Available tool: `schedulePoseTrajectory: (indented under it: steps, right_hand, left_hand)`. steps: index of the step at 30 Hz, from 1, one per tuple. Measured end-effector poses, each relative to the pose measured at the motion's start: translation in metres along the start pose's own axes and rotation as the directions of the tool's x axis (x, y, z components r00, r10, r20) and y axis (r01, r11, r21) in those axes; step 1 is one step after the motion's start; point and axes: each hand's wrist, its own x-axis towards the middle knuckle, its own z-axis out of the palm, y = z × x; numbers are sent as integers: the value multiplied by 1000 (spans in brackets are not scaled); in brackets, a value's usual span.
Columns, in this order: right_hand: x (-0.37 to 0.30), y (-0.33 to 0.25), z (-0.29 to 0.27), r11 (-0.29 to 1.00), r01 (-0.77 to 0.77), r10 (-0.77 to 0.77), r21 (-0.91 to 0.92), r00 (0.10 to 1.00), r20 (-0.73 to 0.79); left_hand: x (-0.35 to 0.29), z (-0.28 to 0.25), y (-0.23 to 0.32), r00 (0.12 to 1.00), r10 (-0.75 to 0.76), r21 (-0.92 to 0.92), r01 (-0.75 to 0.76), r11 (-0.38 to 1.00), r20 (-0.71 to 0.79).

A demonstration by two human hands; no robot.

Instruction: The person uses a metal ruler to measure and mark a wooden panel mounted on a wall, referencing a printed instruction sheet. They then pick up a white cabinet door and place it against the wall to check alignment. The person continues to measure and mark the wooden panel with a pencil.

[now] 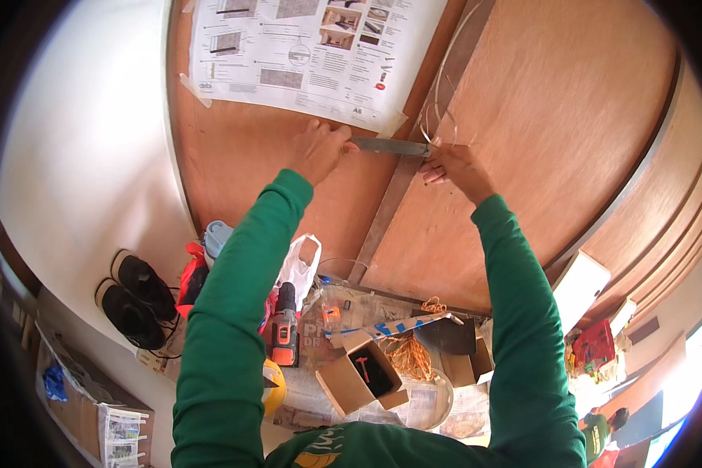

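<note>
In front of the wooden panel I hold a narrow grey flat bar (390,146) roughly level between both hands. My left hand (318,152) is closed on its left end, just below a printed sheet (296,87) taped to the panel. At the bar's right end, my right hand (459,169) is closed with thumb and fingertips on it, the lower fingers partly curled. A thin pale wire (437,93) loops up the panel from beside my right fingers. Whether it joins the bar, I cannot tell. Green sleeves cover both forearms.
Below, a newspaper-covered surface holds a cordless drill (285,331), an opened cardboard box (349,382), orange string (410,357) and a white plastic bag (299,261). Black shoes (136,300) sit left. A brown vertical strip (386,210) divides the panel. Another person (598,433) is far right.
</note>
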Motion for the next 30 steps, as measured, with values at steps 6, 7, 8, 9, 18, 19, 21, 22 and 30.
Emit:
schedulePoseTrajectory:
  steps: [6, 7, 8, 9, 18, 19, 21, 22, 30]
  right_hand:
    - [-24, -24, 41, 773, 375, -605, -512, 680, -415]
    - [-22, -24, 42, 735, 347, -627, -583, 676, -388]
    - [-15, -27, 40, 689, 322, -649, -649, 673, -355]
    - [-10, -31, 37, 632, 292, -670, -718, 671, -318]
    - [-6, -42, 37, 742, 425, -640, -518, 679, -359]
    - [-8, -46, 41, 701, 402, -674, -589, 643, -363]
    - [-2, -49, 30, 669, 356, -665, -653, 679, -311]
    - [0, -51, 24, 650, 333, -658, -683, 697, -285]
    - [4, -59, 37, 493, 377, -794, -784, 564, -228]
  left_hand:
    - [0, -10, -5, 995, -19, 30, 16, 999, 98]
    - [1, -13, -2, 990, -33, 23, 30, 999, 139]
    - [0, -14, -1, 990, -31, 24, 28, 999, 134]
    - [0, -12, 1, 992, -25, 16, 23, 1000, 124]
    - [-1, -9, 0, 997, -46, 78, 41, 996, 60]
    - [-2, -9, 0, 995, -50, 81, 44, 996, 80]
    - [-2, -8, 3, 997, -44, 76, 40, 996, 58]
    - [-1, -8, 5, 998, -41, 74, 38, 997, 47]
    - [0, -11, 0, 996, -23, -3, 24, 1000, 84]
